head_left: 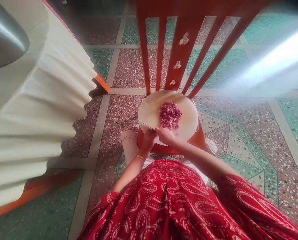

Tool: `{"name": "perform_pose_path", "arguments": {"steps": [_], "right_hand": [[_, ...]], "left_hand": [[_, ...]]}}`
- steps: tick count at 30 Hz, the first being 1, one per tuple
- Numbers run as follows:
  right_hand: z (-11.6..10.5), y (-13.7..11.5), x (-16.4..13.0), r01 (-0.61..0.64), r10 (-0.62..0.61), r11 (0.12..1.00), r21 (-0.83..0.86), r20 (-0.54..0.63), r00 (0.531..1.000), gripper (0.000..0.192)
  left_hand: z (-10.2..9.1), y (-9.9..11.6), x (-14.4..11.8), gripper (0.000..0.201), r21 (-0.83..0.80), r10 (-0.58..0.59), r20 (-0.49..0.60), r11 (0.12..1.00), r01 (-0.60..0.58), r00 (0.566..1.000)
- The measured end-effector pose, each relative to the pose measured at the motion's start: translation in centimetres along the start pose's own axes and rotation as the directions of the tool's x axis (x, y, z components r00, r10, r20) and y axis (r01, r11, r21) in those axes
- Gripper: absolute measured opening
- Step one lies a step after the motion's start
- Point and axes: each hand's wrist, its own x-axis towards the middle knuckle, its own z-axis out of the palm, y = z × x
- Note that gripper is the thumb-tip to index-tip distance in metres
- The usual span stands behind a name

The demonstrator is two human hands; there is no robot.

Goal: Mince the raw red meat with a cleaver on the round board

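Note:
A round white cutting board point(151, 110) lies on the seat of a red wooden chair point(184, 50). A heap of pink minced meat point(170, 115) sits on the board, right of its middle. My left hand point(148, 139), a gold bangle on its wrist, is curled at the board's near edge. My right hand point(166, 135) touches it there, just below the meat. From where the hands meet, a thin dark line like a blade point(145, 125) runs left across the board. Which hand holds it is too small to tell.
A table with a pleated cream cloth point(46, 100) fills the left side, with a metal bowl point(3, 36) on top. The floor is speckled terrazzo point(239, 133) in red and green panels. My red patterned clothing point(179, 203) fills the bottom of the view.

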Motion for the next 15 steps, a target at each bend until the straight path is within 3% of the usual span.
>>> {"name": "perform_pose_path", "arguments": {"steps": [4,8,11,15], "right_hand": [[0.9,2.7,-2.5,-0.051,0.051,0.998,0.022,0.003,0.999,0.037],[1.7,4.9,-4.7,-0.15,0.15,0.989,0.01,-0.025,0.988,0.035],[1.8,4.1,-4.9,-0.1,0.1,0.995,-0.017,-0.037,0.994,0.034],[1.7,2.5,-4.1,-0.084,0.083,0.996,-0.016,-0.028,0.996,0.032]], "left_hand": [[-0.5,0.2,0.0,0.022,-0.013,0.007,-0.009,1.0,-0.007,1.0],[-0.9,0.4,-0.2,0.021,-0.05,-0.011,-0.089,0.999,0.007,0.996],[-1.0,0.5,-0.2,0.019,-0.003,-0.04,-0.114,0.999,0.04,0.993],[-0.7,0.2,-0.2,0.016,0.049,0.003,-0.1,0.999,0.002,0.995]]}}
